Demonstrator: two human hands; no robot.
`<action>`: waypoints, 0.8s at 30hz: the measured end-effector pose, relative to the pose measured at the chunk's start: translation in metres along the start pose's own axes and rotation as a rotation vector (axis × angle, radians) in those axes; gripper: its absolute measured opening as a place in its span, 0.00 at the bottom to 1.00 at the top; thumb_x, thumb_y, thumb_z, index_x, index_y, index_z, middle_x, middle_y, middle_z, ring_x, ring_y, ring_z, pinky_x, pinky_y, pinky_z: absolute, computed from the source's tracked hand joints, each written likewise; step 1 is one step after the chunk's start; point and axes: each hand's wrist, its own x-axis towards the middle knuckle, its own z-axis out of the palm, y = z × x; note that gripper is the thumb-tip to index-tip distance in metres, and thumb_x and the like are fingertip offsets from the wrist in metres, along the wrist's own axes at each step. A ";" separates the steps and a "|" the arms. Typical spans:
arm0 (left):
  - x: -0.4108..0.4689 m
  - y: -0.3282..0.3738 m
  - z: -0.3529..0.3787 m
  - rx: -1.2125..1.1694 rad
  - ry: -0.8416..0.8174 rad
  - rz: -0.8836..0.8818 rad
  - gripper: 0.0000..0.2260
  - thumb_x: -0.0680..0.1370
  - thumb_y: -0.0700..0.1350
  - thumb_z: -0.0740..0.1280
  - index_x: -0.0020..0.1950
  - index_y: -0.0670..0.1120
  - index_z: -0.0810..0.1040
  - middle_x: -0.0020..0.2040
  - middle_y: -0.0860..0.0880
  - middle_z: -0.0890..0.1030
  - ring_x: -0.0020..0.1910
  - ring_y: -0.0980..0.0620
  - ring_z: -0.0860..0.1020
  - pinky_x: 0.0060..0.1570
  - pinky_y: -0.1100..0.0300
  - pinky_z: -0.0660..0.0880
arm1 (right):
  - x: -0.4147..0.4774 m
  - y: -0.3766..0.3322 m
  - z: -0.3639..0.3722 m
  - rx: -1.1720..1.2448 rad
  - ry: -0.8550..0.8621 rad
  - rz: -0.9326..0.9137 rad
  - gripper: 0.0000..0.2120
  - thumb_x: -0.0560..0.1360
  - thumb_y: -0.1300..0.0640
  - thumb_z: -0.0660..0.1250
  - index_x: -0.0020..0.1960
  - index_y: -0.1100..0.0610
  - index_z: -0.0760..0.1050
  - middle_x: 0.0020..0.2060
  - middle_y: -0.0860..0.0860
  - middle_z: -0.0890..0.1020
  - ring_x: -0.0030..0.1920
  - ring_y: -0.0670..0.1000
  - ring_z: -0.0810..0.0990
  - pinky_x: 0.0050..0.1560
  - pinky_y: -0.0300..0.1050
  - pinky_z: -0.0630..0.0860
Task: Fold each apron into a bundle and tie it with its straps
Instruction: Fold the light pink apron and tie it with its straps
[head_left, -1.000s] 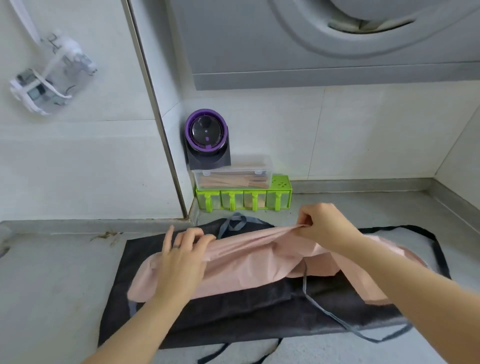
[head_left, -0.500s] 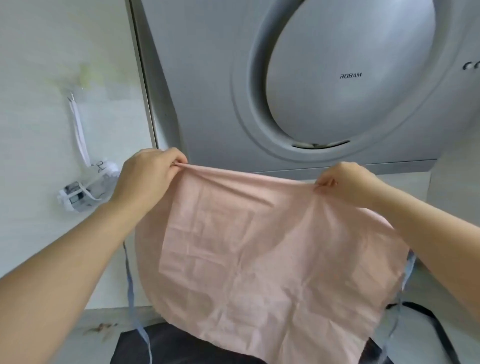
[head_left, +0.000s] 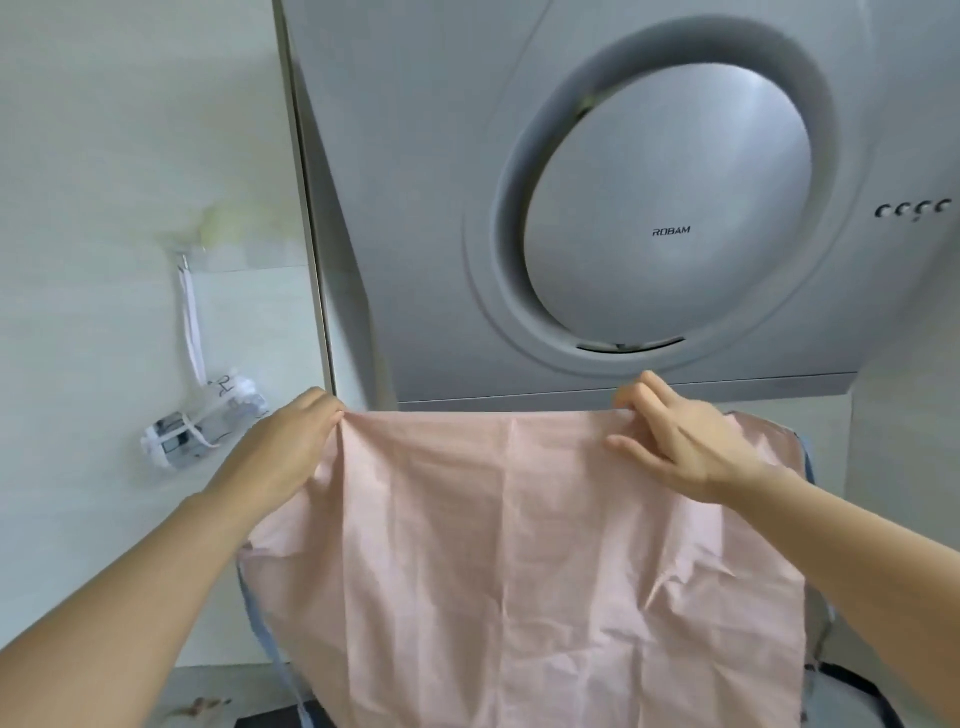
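Observation:
A pink apron (head_left: 519, 561) hangs in the air in front of me, held up by its top edge. My left hand (head_left: 291, 447) pinches the top left corner. At the top right my right hand (head_left: 680, 441) grips the edge between thumb and fingers, some fingers spread over the cloth. A thin grey-blue strap (head_left: 270, 644) dangles from the apron's left side and another strap (head_left: 810, 467) shows at its right edge. A sliver of a dark apron (head_left: 270, 719) lies on the counter below, mostly hidden by the pink cloth.
A large grey range hood (head_left: 623, 208) fills the wall straight ahead, just behind the apron's top edge. A white patterned bundle (head_left: 197, 431) hangs by its strap from a hook on the left wall. A strip of grey counter (head_left: 208, 696) shows at the bottom left.
Both hands lifted the pink apron off the dark apron on the counter and now hold it spread upright. My view tilted up to the hood. The right hand's fingers have loosened and spread.

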 end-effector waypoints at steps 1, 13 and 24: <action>-0.001 -0.002 -0.002 -0.009 0.002 0.019 0.13 0.83 0.48 0.53 0.55 0.46 0.75 0.51 0.51 0.75 0.46 0.44 0.78 0.47 0.47 0.74 | -0.001 0.003 -0.003 -0.044 0.018 -0.094 0.18 0.75 0.38 0.54 0.54 0.51 0.64 0.46 0.50 0.71 0.29 0.56 0.73 0.30 0.41 0.63; -0.020 0.003 -0.021 0.280 0.280 0.660 0.16 0.83 0.56 0.50 0.56 0.48 0.72 0.40 0.49 0.78 0.27 0.50 0.77 0.25 0.59 0.75 | -0.001 0.025 0.001 -0.183 0.200 -0.342 0.24 0.83 0.50 0.48 0.44 0.58 0.80 0.35 0.52 0.77 0.30 0.55 0.76 0.26 0.38 0.65; -0.034 -0.011 0.007 -0.020 -0.093 -0.164 0.03 0.78 0.45 0.66 0.48 0.51 0.79 0.43 0.56 0.79 0.47 0.51 0.77 0.44 0.54 0.73 | -0.011 0.032 0.001 -0.084 -0.282 0.239 0.21 0.79 0.42 0.52 0.32 0.52 0.59 0.28 0.48 0.67 0.35 0.56 0.67 0.35 0.47 0.65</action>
